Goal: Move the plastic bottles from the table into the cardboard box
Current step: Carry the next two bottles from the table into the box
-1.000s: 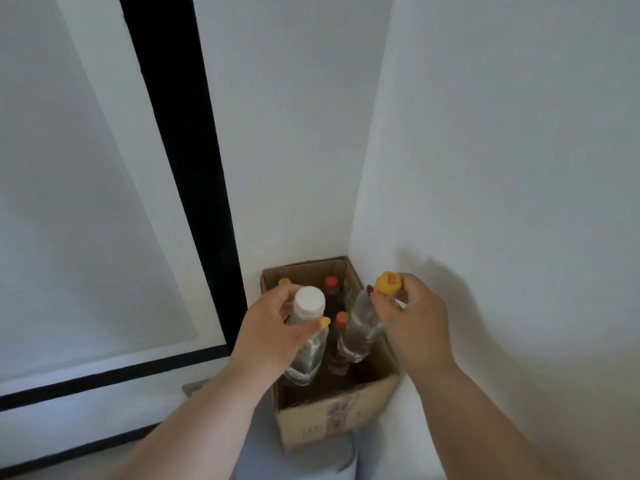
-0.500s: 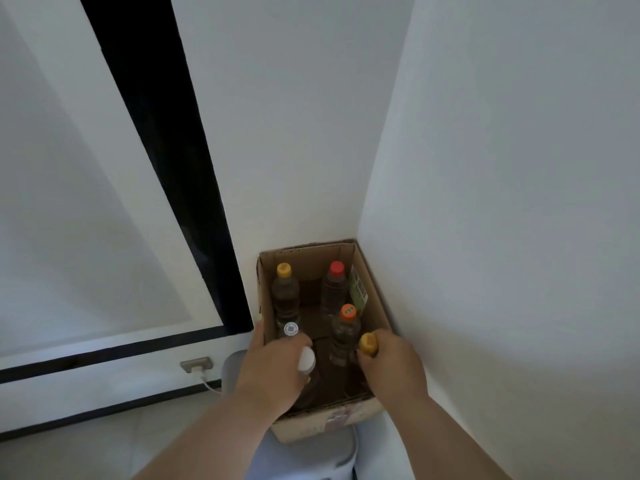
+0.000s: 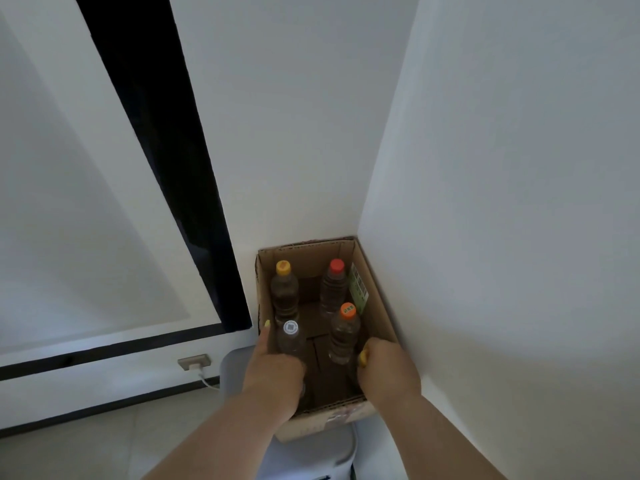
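As both hands (image 3: 273, 375) sink deeper, bottles now inside cardboard box (image 3: 377, 303).

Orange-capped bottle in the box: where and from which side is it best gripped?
Probably by the neck, just under the orange cap, coming straight down. The orange-capped bottle stands upright inside the cardboard box, whose walls and neighbouring bottles block its sides.

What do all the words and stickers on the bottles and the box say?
Orange cap: small printed marks, too blurred to read.
White cap: a square code pattern, no readable words.
Green label inside the cardboard box: barcode and print, too small to read.
Box front sticker: blurred, unreadable.
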The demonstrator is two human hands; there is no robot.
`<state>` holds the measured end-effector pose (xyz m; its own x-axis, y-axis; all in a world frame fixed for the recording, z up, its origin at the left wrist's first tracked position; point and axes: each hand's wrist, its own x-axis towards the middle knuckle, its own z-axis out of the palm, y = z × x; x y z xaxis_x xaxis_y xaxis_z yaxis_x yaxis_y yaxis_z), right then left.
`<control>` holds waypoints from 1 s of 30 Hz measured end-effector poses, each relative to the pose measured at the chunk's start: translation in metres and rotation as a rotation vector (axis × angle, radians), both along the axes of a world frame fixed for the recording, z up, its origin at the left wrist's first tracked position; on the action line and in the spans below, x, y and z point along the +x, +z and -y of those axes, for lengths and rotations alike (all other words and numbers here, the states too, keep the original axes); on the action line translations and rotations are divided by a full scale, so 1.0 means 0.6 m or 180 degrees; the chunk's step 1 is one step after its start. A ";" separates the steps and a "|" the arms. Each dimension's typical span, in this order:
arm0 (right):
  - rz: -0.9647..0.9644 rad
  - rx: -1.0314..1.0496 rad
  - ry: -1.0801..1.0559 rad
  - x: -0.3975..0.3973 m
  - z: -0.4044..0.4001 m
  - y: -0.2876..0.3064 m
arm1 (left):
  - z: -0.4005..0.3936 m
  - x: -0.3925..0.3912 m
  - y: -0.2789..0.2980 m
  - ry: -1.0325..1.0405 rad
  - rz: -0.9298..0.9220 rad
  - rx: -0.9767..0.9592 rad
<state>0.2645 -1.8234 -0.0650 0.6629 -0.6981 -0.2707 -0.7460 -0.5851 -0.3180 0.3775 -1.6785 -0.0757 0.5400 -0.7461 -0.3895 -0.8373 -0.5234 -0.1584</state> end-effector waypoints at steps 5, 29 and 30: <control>0.0002 0.0038 0.0047 0.000 -0.001 -0.003 | 0.004 0.001 0.002 -0.0026 -0.0235 -0.0227; 0.1874 0.0339 -0.0157 0.012 -0.030 0.083 | -0.066 0.042 0.081 0.2007 -0.2704 -0.3261; 0.2201 0.0541 -0.0254 0.012 -0.035 0.101 | -0.072 0.044 0.104 0.2154 -0.3015 -0.3504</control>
